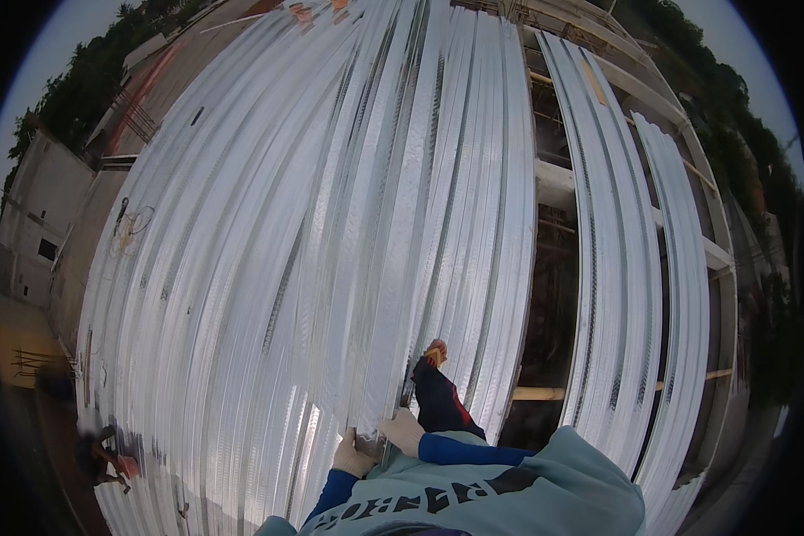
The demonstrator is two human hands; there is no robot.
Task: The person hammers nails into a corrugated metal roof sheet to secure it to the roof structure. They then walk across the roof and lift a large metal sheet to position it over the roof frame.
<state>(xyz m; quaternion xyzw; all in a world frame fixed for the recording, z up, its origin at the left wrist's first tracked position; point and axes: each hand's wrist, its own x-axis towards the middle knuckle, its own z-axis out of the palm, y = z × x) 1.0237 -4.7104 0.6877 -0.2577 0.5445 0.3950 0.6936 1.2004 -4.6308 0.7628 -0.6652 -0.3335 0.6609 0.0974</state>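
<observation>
A broad deck [214,268] of ribbed, shiny metal was laid across concrete beams [556,177], presumably so that the gaps were spanned. Along its middle, in front of the body, a long, thin, straight-ridged panel [375,313] was stretched; beside it a dark-trousered leg [441,399] was planted, seemingly for balance. The panel's near end was gripped, likely for control, by the closed left hand [354,457] and right hand [405,432], both gloved in pale, matte fabric

Flat, pale daylight comes from the sky [49,62] at ten and two o'clock, glaring off the metal sheets [241,223] most sharply near seven. Gaps [552,308] towards four sink into shadow. Fisheye distortion bows straight edges, the rim blurring to black at three and nine
</observation>
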